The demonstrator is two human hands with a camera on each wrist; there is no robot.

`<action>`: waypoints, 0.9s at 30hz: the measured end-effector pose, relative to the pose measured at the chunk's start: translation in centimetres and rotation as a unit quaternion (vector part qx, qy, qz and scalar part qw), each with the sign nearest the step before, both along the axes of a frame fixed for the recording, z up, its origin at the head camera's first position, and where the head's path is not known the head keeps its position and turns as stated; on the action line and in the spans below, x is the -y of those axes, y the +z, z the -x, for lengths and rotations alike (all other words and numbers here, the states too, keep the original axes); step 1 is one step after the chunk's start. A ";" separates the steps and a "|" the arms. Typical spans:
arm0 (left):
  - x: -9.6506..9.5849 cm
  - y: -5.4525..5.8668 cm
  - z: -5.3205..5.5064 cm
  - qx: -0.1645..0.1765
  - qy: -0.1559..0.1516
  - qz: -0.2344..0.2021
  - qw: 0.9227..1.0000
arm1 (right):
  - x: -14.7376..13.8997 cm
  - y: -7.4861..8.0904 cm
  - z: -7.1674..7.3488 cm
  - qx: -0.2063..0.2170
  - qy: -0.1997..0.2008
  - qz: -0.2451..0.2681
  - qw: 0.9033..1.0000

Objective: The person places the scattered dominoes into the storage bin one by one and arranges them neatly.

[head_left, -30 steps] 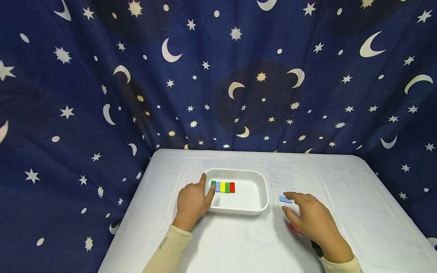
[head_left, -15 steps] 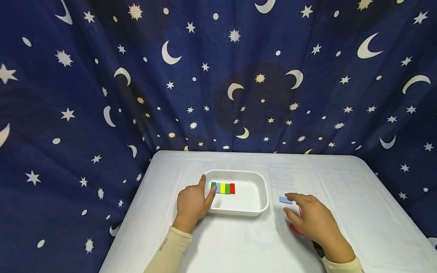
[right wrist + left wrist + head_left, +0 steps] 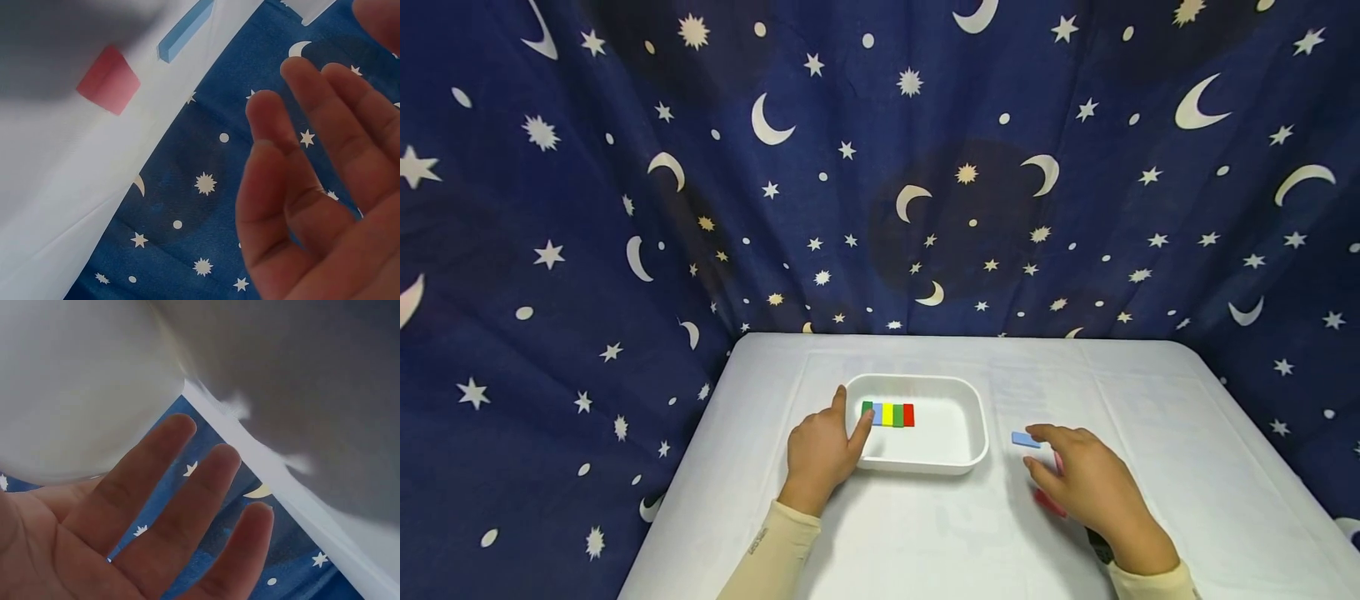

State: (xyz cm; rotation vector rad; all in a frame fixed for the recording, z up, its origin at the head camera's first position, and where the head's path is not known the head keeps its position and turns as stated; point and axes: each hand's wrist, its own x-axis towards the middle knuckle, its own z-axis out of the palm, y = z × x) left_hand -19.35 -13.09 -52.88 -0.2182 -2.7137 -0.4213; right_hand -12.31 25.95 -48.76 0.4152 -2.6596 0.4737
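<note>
My left hand (image 3: 823, 454) holds the left rim of a white tray (image 3: 928, 465), its thumb over the inner side and its index finger along the outside. In the left wrist view the other fingers (image 3: 206, 478) extend below the tray (image 3: 81, 412). Inside the tray lies a row of flat coloured tiles, among them a yellow tile (image 3: 887, 415) and a red tile (image 3: 909, 415). My right hand (image 3: 1086, 475) hovers with loosely bent fingers and nothing between them. By its fingertips lies a light blue tile (image 3: 1026, 439); a red piece (image 3: 1049, 502) is partly hidden under the hand.
A white cloth covers the table (image 3: 925, 542). Behind it hangs a dark blue curtain (image 3: 880, 183) with moons and stars. Another bit of red (image 3: 1059, 463) shows between the right thumb and fingers. In the right wrist view, the red piece (image 3: 109, 80) lies near the blue tile (image 3: 185, 30).
The right hand has shifted very slightly to the right, uncovering a second bit of red beside it. The left hand and the tiles keep their places; the head view has moved a little.
</note>
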 end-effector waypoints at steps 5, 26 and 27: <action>0.3 -0.1 0.0 0.039 -0.011 -0.023 0.999 | -0.3 -0.2 0.1 0.009 0.004 -0.001 1.000; 0.7 0.1 0.0 0.171 -0.027 -0.037 0.984 | -2.7 0.4 -0.2 0.130 0.065 -0.021 0.989; 0.7 0.1 0.0 0.170 -0.028 -0.038 0.984 | -2.9 0.4 -0.3 0.135 0.074 -0.019 0.988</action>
